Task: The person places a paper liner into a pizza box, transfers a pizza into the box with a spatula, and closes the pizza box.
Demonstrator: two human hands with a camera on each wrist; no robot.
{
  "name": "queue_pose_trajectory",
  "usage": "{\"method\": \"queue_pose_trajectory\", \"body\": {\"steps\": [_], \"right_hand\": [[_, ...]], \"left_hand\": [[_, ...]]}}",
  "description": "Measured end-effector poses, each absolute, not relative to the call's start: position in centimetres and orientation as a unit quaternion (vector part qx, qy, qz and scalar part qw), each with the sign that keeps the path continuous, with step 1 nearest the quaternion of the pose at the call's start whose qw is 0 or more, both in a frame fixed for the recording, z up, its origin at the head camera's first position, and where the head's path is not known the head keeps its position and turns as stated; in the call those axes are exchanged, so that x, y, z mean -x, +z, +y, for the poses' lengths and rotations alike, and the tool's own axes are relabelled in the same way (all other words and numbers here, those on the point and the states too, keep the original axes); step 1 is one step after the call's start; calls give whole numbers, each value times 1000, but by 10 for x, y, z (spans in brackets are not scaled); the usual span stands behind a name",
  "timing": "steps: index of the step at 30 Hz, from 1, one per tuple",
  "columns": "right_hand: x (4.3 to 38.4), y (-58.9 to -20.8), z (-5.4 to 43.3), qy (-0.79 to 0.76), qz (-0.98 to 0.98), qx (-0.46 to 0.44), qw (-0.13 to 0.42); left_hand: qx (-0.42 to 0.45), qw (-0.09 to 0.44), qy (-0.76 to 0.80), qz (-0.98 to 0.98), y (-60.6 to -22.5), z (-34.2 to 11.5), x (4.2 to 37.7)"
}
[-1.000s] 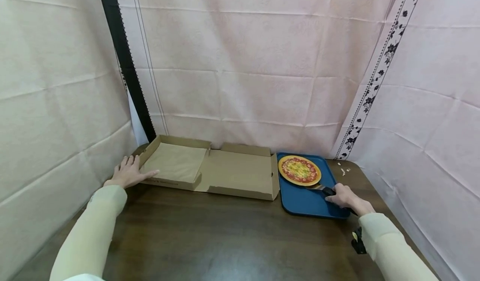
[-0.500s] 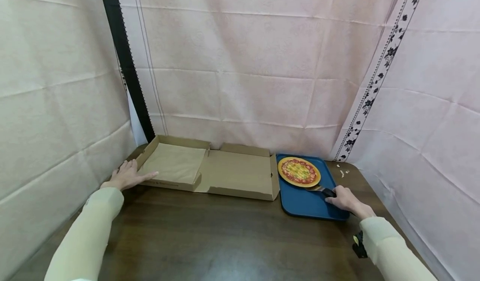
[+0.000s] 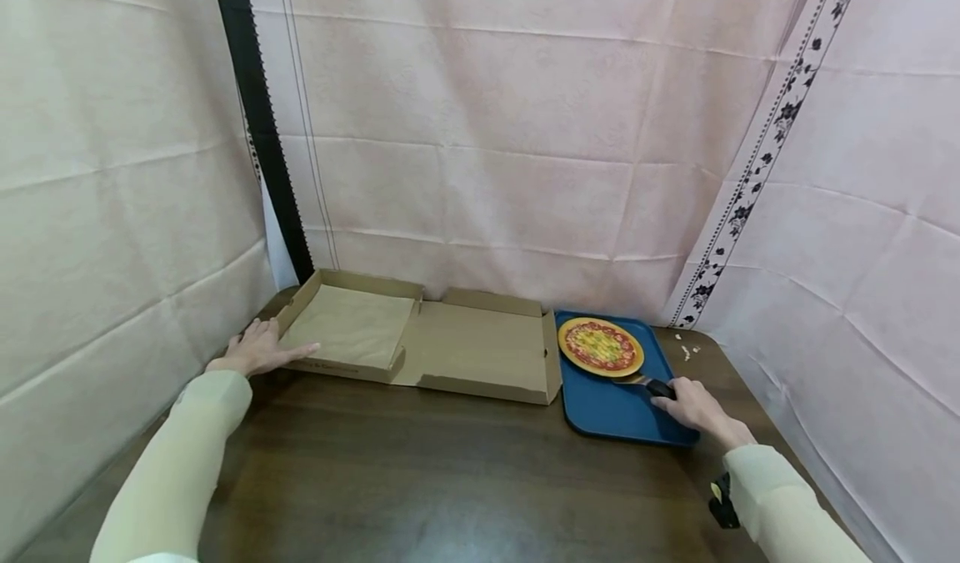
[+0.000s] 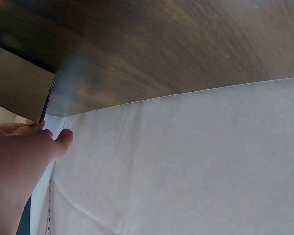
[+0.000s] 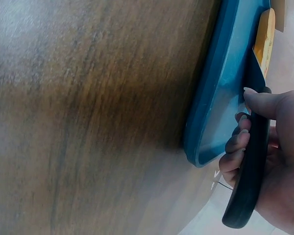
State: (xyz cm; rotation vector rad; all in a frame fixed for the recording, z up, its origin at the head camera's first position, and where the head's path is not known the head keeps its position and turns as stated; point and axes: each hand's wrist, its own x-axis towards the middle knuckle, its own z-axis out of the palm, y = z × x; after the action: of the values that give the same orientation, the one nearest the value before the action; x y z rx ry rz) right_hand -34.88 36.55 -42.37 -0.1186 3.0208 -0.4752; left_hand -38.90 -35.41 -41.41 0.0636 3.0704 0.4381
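On the left, my left hand [image 3: 251,351] rests on the left wall of an opened cardboard pizza box [image 3: 480,346], fingers spread and thumb reaching over its front corner. In the left wrist view its fingertips touch the box's edge. My right hand [image 3: 697,406] grips the black handle of a pizza server [image 5: 251,164], thumb lying along its top. The metal blade of the server runs in under the near edge of a small round pizza [image 3: 600,347]. That pizza lies on the far part of a blue tray [image 3: 626,421]; the blade's tip is hidden beneath it.
A sheet of paper [image 3: 348,323] lines the box's left half; its lid lies flat to the right, beside the tray. Small pale scraps [image 3: 686,351] lie on the brown table [image 3: 420,480] right of the tray. Cloth curtains [image 3: 480,129] stand close behind and at both sides.
My left hand has shifted slightly toward me along the box's edge. The right hand, server, pizza and tray stay nearly as they were; the head view has tilted a little.
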Motion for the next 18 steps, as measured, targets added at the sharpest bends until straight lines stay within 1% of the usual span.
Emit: {"method": "queue_pose_trajectory", "body": {"steps": [9, 18], "right_hand": [[347, -421, 367, -159, 986, 27, 32], [346, -412, 365, -153, 987, 42, 10]], "left_hand": [[-17, 24, 146, 989, -413, -348, 390], [-18, 38, 145, 988, -411, -344, 388]]}}
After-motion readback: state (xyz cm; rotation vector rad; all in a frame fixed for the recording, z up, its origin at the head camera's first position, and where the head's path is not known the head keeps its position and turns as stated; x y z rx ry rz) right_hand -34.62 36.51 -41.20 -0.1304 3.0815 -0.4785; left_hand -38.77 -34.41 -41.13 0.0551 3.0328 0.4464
